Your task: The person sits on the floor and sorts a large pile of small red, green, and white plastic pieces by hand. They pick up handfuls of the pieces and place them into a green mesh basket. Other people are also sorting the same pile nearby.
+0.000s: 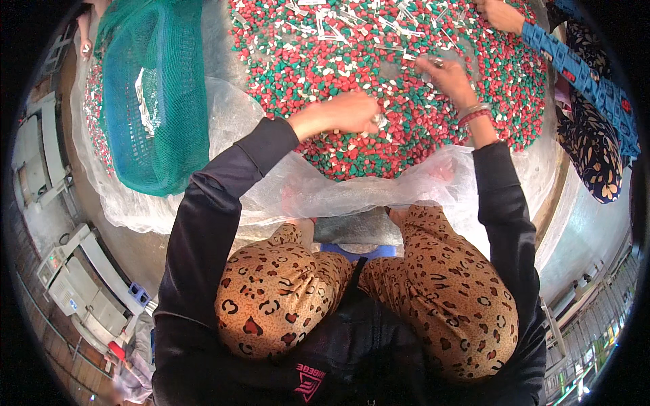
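Many coloured pieces [409, 139], left fingers [367, 118] curled, right fingers [428, 66] bent, grips unclear, netted basket [125, 128].

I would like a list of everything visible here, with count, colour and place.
small pieces: countless, red, green, white, across the sheet
strips: several, whitish, on the pieces
sheet: one or more, whitish, under the pieces
basket: one, blue, inside the net, left
net: one, green, around the basket
machines: several, pale, far left
co-workers' hands: two, bare, top left and top right
patterned sleeve: one, blue, upper right
trousers: one pair, spotted tan, lower middle
left hand: one, bare, over the pieces
right hand: one, bare, farther right
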A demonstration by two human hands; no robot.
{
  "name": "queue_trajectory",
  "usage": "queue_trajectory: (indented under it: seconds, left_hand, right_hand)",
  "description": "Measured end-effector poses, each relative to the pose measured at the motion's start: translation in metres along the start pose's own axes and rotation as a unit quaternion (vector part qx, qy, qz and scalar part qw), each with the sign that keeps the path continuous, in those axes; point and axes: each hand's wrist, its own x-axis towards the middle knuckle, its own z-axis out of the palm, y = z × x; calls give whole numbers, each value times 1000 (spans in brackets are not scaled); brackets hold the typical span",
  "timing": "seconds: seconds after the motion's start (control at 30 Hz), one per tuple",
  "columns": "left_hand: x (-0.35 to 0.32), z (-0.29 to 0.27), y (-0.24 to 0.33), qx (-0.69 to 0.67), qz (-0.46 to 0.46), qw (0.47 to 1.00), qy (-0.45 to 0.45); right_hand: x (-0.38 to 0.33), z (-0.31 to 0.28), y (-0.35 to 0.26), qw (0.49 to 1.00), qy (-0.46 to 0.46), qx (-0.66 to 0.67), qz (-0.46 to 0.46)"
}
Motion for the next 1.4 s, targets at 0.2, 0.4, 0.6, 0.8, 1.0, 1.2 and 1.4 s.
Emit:
queue_trajectory:
  seconds: [0.2, 0.4, 0.6, 0.8, 1.0, 1.2, 1.4]
  left_hand:
    - [-21, -66, -12, -636, 0, 772, -10]
    - [-28, -85, -8, -805, 146, 575, 5]
    - [-20, -90, -19, -868, 93, 484, 55]
    - [-6, -15, -45, -736, 73, 657, 145]
    - [1, -19, 9, -881, 2, 472, 26]
    - [-42, -33, -1, -905, 55, 422, 10]
    - [-139, -123, -44, -863, 191, 418, 208]
  right_hand:
    - [29, -11, 33, 952, 93, -242, -166]
    - [23, 20, 14, 871, 67, -445, -198]
    - [21, 13, 11, 978, 48, -199, -30]
    - [-12, 3, -40, 986, -8, -70, -154]
    - [-70, 23, -152, 867, -112, -414, -256]
    - [-90, 16, -192, 896, -33, -235, -376]
    - [-69, -41, -153, 917, 31, -221, -330]
